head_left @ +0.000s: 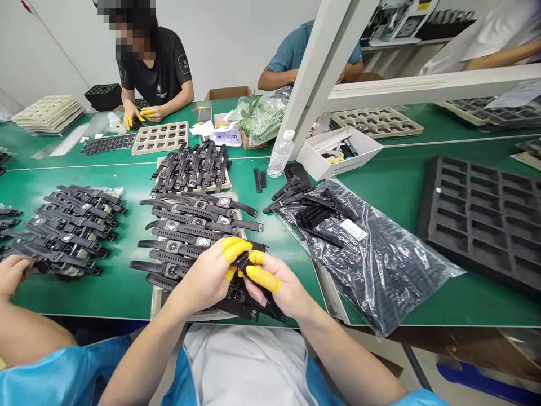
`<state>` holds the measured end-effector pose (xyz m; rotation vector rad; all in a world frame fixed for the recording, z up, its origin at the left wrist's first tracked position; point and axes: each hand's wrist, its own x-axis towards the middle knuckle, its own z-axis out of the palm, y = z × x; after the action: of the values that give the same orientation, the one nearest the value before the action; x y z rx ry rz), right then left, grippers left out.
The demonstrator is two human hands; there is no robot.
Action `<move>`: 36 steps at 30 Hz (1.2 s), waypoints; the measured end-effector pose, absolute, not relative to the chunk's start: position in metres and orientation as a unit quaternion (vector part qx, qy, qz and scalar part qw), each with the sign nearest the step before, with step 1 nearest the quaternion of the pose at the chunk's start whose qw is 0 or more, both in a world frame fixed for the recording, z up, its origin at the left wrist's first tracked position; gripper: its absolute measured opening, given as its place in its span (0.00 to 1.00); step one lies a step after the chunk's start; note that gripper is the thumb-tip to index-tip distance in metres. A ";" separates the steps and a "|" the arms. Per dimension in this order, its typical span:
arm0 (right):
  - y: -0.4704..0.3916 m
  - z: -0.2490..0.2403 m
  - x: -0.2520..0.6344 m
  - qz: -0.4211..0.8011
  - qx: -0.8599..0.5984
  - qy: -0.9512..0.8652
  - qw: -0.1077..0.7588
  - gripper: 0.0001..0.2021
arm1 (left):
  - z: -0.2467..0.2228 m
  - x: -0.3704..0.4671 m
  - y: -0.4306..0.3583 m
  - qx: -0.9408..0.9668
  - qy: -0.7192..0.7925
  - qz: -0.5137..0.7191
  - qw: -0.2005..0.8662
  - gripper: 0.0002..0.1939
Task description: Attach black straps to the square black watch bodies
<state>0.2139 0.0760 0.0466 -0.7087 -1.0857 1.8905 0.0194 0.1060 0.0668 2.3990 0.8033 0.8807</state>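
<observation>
My left hand point(211, 273) and my right hand point(281, 282), both with yellow finger cots on some fingers, meet over the near end of a tray. Pinched between their fingertips is a black smartwatch point(243, 261), largely covered by the fingers. A black strap end hangs below my right hand. Beneath and beyond the hands, rows of smartwatches with black straps point(196, 221) lie on a pale tray point(157, 299). To the right, loose black watch straps point(315, 211) rest on a clear plastic bag point(380, 270) packed with more straps.
A water bottle point(281, 154) and a white box point(340, 152) stand beside a white post point(321, 73). A black foam tray point(486, 220) lies right. More strapped watches point(70, 225) lie left, near another person's hand point(14, 276). Across the green table point(131, 299), a person in black point(156, 73) works.
</observation>
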 end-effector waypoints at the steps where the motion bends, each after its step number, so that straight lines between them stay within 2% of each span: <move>1: 0.076 0.046 0.213 0.754 -0.280 -0.427 0.414 0.20 | 0.066 0.021 0.106 0.869 0.292 0.325 0.232 0.28; 6: 0.075 0.046 0.211 0.778 -0.276 -0.368 0.428 0.17 | 0.067 0.022 0.103 0.862 0.304 0.328 0.239 0.26; 10: 0.075 0.050 0.212 0.799 -0.273 -0.324 0.427 0.16 | 0.078 0.020 0.100 0.859 0.287 0.313 0.286 0.25; 17: 0.078 0.056 0.218 0.791 -0.296 -0.372 0.384 0.21 | 0.078 0.021 0.103 0.895 0.294 0.274 0.194 0.22; 24: 0.078 0.051 0.220 0.769 -0.282 -0.415 0.396 0.23 | 0.078 0.017 0.104 0.858 0.292 0.318 0.277 0.24; 27: 0.078 0.052 0.220 0.740 -0.289 -0.442 0.416 0.24 | 0.076 0.019 0.103 0.828 0.318 0.373 0.272 0.16; 30: 0.078 0.055 0.221 0.763 -0.277 -0.437 0.388 0.24 | 0.077 0.022 0.103 0.772 0.315 0.463 0.301 0.06; 34: 0.082 0.060 0.232 0.808 -0.277 -0.435 0.285 0.23 | 0.084 0.022 0.108 0.545 0.362 0.640 0.403 0.08; 36: 0.083 0.060 0.238 0.785 -0.318 -0.443 0.294 0.22 | 0.087 0.019 0.112 0.450 0.390 0.692 0.408 0.11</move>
<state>0.2381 0.0833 0.0605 -0.8458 -1.1805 2.0908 0.0190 0.1123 0.0867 1.1343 0.9821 1.7446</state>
